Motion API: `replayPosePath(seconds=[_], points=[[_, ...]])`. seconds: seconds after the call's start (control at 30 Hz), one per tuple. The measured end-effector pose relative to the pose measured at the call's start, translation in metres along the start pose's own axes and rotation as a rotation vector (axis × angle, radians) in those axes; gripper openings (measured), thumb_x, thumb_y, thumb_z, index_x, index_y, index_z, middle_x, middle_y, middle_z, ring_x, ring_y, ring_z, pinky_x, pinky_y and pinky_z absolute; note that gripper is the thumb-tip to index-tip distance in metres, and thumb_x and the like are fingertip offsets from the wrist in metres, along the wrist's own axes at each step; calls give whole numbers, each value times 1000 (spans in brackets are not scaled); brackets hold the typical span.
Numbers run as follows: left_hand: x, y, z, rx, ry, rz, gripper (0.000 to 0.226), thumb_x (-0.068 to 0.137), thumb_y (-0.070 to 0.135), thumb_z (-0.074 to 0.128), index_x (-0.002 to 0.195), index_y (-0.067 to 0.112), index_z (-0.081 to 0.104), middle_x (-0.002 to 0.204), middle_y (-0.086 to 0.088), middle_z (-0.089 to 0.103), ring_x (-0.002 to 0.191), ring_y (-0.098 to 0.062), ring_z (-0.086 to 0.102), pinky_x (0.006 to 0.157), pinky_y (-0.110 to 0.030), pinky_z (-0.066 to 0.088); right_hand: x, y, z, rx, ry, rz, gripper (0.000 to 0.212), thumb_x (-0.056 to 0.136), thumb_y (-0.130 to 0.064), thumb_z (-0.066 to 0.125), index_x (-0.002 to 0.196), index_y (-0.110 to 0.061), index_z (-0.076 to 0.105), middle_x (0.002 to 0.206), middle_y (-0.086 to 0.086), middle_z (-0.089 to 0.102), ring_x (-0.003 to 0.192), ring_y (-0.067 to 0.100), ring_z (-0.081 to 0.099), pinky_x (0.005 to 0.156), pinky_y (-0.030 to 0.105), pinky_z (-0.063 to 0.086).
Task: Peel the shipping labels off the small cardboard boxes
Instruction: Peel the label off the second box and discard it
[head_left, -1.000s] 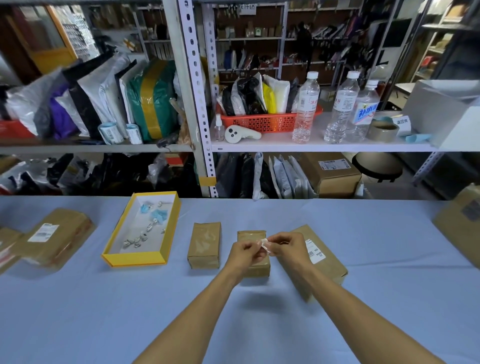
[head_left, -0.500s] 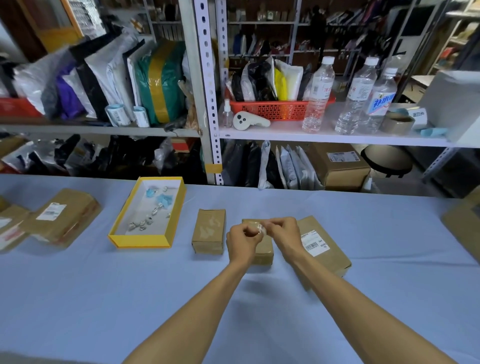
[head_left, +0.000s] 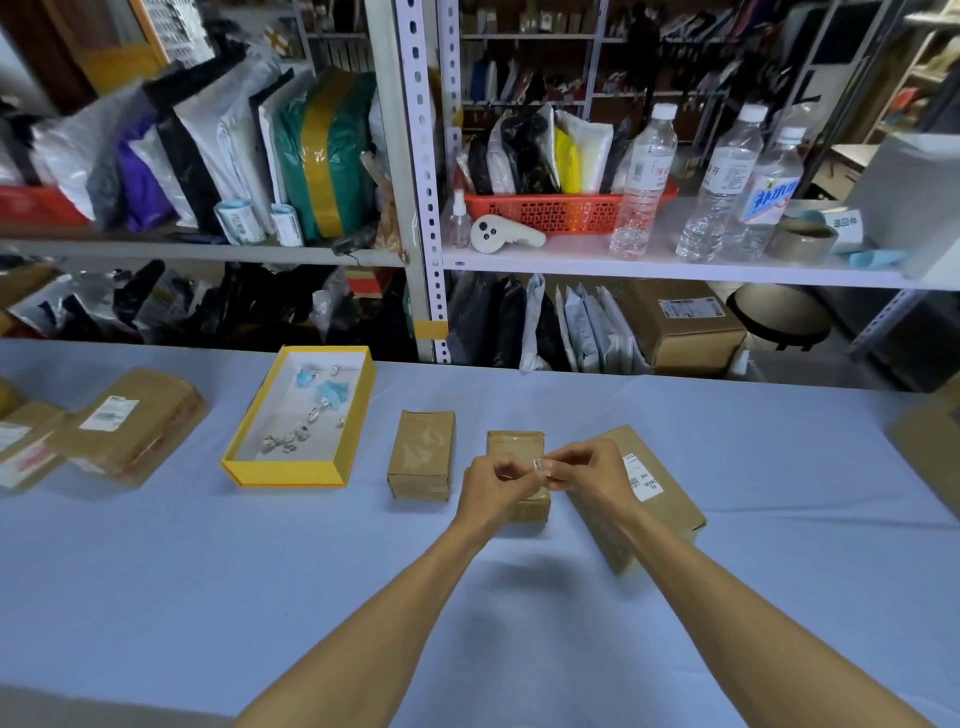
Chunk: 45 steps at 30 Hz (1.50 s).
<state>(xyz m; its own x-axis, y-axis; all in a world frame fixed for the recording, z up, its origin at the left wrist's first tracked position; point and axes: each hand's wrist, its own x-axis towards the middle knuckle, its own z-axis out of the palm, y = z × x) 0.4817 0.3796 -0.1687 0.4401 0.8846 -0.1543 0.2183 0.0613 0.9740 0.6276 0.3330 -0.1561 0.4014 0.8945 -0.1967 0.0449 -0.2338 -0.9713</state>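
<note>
Pale blue cloth: covers the bench (head_left: 727, 467), which carries every box in the scene.
Left hand (head_left: 493, 486): raised just above the bench, fingers curled in, thumb and forefinger pinched on a small crumpled label scrap (head_left: 539, 465).
Right hand (head_left: 584, 467): meets the left at the centre, fingertips pinched on the same scrap from the right side.
Label scrap: small, whitish, balled between both hands, off any box.
Middle small box (head_left: 514, 447): brown cardboard, right under the hands, its near half hidden by the left hand; the visible top shows no label.
Left small box (head_left: 422, 453): just left of the middle one, apart from it, top bare with pale scuffed patches.
Right box (head_left: 670, 499): larger, angled, partly behind the right hand, a white barcode label (head_left: 643, 475) on its top.
Yellow tray (head_left: 249, 460): left of the small boxes, white inside, holding small crumpled white and blue bits.
Far-left boxes (head_left: 135, 426): brown parcels with white labels on top, well apart from the hands.
Shelving (head_left: 649, 262): beyond the bench, with water bottles, an orange basket and mailer bags.
</note>
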Motion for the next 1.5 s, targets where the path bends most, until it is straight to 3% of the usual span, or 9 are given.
replayPosePath(seconds=[0.2,0.3,0.43,0.5,0.63,0.97,1.17,1.27,1.5], points=[[0,4,-1,-210,123,-99,8,73,6,80,74,7,71,80,-18,72,76,-29,71,72,-30,59,-2,-3,10,-124,-49,-82,17,82,2,63,87,-5,78,79,10,76,79,22,74,79,31,60],[0,2,-3,-174,164,-125,15,72,10,82,79,9,68,78,-14,72,74,-26,71,71,-30,59,-5,-3,12,-162,-126,-75,19,84,-3,62,90,-11,78,82,5,77,82,14,74,83,28,58],[-1,5,-4,-88,177,-100,27,71,19,81,93,16,66,82,-8,74,79,-21,72,74,-30,59,-6,-3,12,-51,-94,-70,12,85,-8,67,82,-5,79,80,15,76,84,24,74,85,33,59],[-3,9,-4,-55,159,-26,13,74,14,80,82,18,71,80,-5,74,78,-16,71,71,-25,59,-7,-4,11,27,-82,-65,8,82,-2,71,85,2,77,81,21,74,81,28,73,82,35,60],[-4,15,-9,-73,79,39,18,74,4,78,74,22,74,79,-4,74,77,-18,71,72,-27,58,-6,-8,10,81,-42,-82,9,78,4,72,85,9,74,79,27,72,72,30,71,72,34,61],[-1,12,-18,-78,16,-9,13,74,3,78,84,7,71,85,-6,72,80,-12,69,69,-13,52,-7,-7,17,65,-2,-12,7,82,3,70,79,10,67,59,12,65,47,13,61,52,21,52],[2,15,-16,-279,27,-133,12,78,1,73,87,7,67,89,-13,71,86,-21,69,78,-22,57,-12,-13,29,67,140,0,3,76,-4,78,75,-5,76,63,9,71,50,12,61,52,17,51],[2,14,-13,-370,103,-152,15,81,3,72,94,0,64,87,-15,68,81,-22,69,73,-20,58,-10,-15,33,20,168,-13,4,77,-4,77,76,-8,76,67,8,72,53,13,65,53,16,52],[1,11,-12,-161,261,-149,33,74,6,78,102,6,62,81,-2,70,81,-17,68,69,-19,52,-7,-13,38,37,111,124,8,77,2,72,74,-5,76,74,11,74,72,23,73,64,19,58]])
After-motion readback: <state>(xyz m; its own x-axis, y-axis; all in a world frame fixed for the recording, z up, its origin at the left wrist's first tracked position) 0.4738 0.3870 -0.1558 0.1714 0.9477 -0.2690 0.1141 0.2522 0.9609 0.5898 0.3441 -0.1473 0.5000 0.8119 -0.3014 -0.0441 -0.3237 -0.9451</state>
